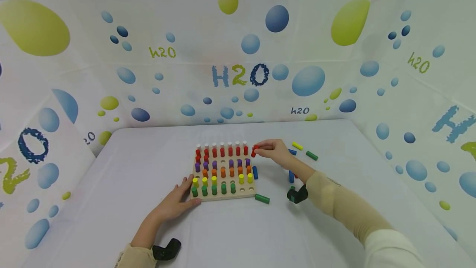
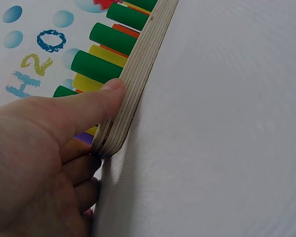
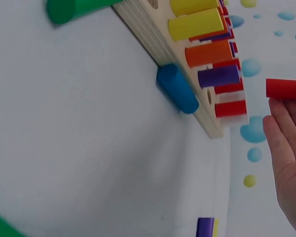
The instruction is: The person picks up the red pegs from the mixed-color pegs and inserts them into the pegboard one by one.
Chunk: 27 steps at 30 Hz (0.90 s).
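A wooden pegboard (image 1: 238, 196) lies on the white-covered table, with upright pegs in rows of white, red, purple, orange, yellow and green; some holes show between them. My left hand (image 1: 174, 201) holds its near left corner, the thumb on the layered front edge (image 2: 143, 59) and the fingers along the left side. Just off the board's right side, my right hand (image 1: 276, 152) pinches a red peg (image 1: 254, 151) between thumb and fingers. A blue peg (image 3: 177, 89) lies against the right edge. Close to the near right corner lies a green peg (image 1: 262, 199).
Right of the board, beyond and beside my right forearm, lie more loose pegs: a yellow one (image 1: 297, 146), a green one (image 1: 312, 155) and blue ones (image 1: 291, 176). Black devices (image 1: 166, 250) are worn on both wrists. A patterned cloth (image 1: 193, 44) hangs behind the table.
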Motion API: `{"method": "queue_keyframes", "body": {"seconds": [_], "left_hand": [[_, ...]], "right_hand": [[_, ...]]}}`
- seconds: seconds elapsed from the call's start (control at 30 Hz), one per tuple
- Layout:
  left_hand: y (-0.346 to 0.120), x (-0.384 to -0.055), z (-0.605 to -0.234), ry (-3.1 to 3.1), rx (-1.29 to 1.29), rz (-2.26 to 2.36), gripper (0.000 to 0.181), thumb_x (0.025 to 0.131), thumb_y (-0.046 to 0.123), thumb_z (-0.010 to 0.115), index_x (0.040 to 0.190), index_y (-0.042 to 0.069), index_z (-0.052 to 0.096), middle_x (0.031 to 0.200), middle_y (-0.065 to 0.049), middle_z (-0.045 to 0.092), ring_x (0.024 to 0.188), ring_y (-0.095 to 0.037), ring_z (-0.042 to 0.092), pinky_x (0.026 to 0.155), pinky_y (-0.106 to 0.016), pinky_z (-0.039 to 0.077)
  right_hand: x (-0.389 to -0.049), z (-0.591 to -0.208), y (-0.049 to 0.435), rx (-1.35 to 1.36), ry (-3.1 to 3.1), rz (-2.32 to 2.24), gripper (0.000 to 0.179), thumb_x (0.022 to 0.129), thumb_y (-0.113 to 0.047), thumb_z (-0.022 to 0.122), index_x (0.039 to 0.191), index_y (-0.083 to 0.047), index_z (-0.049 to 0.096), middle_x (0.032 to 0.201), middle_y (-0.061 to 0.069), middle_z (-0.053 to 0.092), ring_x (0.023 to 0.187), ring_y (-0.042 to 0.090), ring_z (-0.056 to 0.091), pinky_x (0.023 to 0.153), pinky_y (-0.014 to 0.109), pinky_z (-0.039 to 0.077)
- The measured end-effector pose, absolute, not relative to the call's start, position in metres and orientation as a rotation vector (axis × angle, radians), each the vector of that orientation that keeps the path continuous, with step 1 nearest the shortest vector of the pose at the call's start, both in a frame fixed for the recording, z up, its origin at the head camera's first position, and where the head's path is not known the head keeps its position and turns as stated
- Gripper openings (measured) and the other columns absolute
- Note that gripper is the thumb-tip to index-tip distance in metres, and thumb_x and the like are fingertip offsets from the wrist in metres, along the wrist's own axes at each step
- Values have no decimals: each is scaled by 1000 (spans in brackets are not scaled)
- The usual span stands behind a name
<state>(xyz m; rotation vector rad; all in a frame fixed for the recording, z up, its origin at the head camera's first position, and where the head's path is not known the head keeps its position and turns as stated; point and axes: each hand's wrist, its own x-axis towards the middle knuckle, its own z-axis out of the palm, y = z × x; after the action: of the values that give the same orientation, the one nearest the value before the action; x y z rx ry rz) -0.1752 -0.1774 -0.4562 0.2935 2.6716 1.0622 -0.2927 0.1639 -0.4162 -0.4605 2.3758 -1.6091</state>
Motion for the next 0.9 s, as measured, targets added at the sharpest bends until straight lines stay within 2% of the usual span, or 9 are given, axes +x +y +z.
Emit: {"method": "queue_keyframes", "body": {"seconds": [0.23,0.43,0.9], "left_hand": [[-176,-175,-455,2667,286,1068,89,84,47,61,146,5,14,149,-21,12,137,-36,6,110,-51,3],[-177,-175,-455,2668,294,1063,89,84,47,60,146,5,13,149,-22,12,137,-36,6,110,-51,3],[-177,-175,-453,2659,297,1072,88,84,46,60,146,4,13,149,-22,11,137,-36,5,110,-51,3]], "right_hand": [[-296,-415,143,-434,2328,-1630,33,87,-20,63,116,-4,61,109,11,65,101,24,60,89,34,48],[-301,-418,121,-411,2362,-1604,29,86,-19,64,112,-6,64,104,8,67,95,18,62,86,32,50],[-307,-422,73,-524,2315,-1614,28,85,-23,66,106,-5,65,95,6,69,89,20,65,78,27,53]]}}
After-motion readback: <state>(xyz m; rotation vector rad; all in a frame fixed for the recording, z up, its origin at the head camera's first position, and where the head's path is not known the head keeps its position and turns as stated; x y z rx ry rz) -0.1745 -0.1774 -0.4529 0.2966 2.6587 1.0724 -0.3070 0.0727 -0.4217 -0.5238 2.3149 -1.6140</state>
